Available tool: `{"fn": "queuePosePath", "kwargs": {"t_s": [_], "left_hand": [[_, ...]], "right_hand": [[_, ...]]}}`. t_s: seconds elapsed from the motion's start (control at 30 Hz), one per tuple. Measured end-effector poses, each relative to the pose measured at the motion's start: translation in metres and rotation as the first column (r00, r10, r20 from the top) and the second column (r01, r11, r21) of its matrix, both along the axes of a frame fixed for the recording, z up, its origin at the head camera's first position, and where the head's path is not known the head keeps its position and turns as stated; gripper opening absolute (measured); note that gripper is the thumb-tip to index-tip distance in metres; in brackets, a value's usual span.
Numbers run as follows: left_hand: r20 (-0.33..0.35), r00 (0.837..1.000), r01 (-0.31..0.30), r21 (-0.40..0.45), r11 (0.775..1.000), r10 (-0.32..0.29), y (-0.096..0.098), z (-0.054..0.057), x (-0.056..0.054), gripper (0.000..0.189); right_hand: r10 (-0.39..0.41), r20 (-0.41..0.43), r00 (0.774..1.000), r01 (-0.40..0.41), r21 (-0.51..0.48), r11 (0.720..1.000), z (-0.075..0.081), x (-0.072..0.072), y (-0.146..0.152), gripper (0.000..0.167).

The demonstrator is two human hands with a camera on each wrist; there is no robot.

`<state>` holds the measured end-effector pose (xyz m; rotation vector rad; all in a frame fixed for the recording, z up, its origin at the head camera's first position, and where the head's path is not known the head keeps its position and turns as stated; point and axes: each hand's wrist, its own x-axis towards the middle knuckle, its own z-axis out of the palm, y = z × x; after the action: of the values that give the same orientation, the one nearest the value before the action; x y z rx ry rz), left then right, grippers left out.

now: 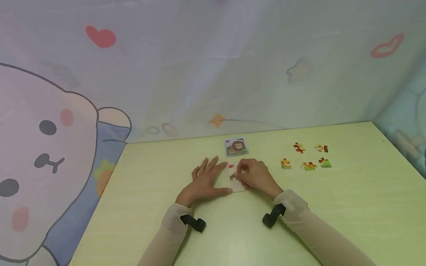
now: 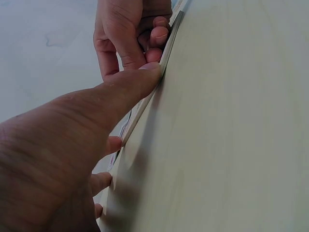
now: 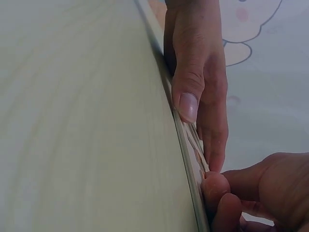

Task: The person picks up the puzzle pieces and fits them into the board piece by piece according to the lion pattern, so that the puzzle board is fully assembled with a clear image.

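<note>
A small pale puzzle board (image 1: 239, 187) lies flat on the table between the two hands, with a pink spot near its upper left corner. My left hand (image 1: 203, 184) rests beside its left edge, fingers spread and straight, the thumb touching the near left corner. Over the right part of the board, my right hand (image 1: 256, 175) pinches a small puzzle piece (image 1: 232, 177) between thumb and fingertips. Part of the board and of that piece is hidden under the right hand. In the left wrist view, the left thumb (image 2: 153, 70) lies against the board's near edge (image 2: 140, 116).
Just beyond the board lies a square picture card (image 1: 236, 147) with a lion on it. Several loose puzzle pieces (image 1: 309, 166) lie apart from one another to the right. A printed cloth (image 1: 186, 74) hangs behind the table (image 1: 359, 207).
</note>
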<state>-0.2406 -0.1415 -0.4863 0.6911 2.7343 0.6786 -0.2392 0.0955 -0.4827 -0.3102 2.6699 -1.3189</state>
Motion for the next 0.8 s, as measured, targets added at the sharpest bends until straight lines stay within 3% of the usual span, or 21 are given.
{"fn": "queuePosePath", "kwargs": {"t_s": [0.2, 0.37, 0.57, 0.8], "left_hand": [[0.0, 1.0, -0.001, -0.005, 1.0, 0.001, 0.0, -0.001, -0.001, 0.093], [0.003, 1.0, 0.0, -0.014, 1.0, 0.0, -0.001, -0.001, -0.001, 0.094], [0.007, 1.0, 0.003, 0.003, 1.0, -0.003, -0.002, -0.001, -0.001, 0.095], [0.016, 1.0, 0.013, 0.016, 1.0, -0.013, -0.002, -0.002, -0.001, 0.095]], "right_hand": [[0.02, 0.031, 0.999, -0.018, -0.059, 0.998, 0.002, -0.001, 0.003, 0.011], [0.059, 0.028, 0.998, -0.057, -0.081, 0.995, 0.006, -0.004, 0.016, 0.019], [0.034, -0.033, 0.999, -0.036, -0.038, 0.999, 0.02, -0.012, 0.051, 0.033], [-0.039, -0.069, 0.997, 0.043, 0.055, 0.998, 0.031, -0.024, 0.105, 0.037]]}}
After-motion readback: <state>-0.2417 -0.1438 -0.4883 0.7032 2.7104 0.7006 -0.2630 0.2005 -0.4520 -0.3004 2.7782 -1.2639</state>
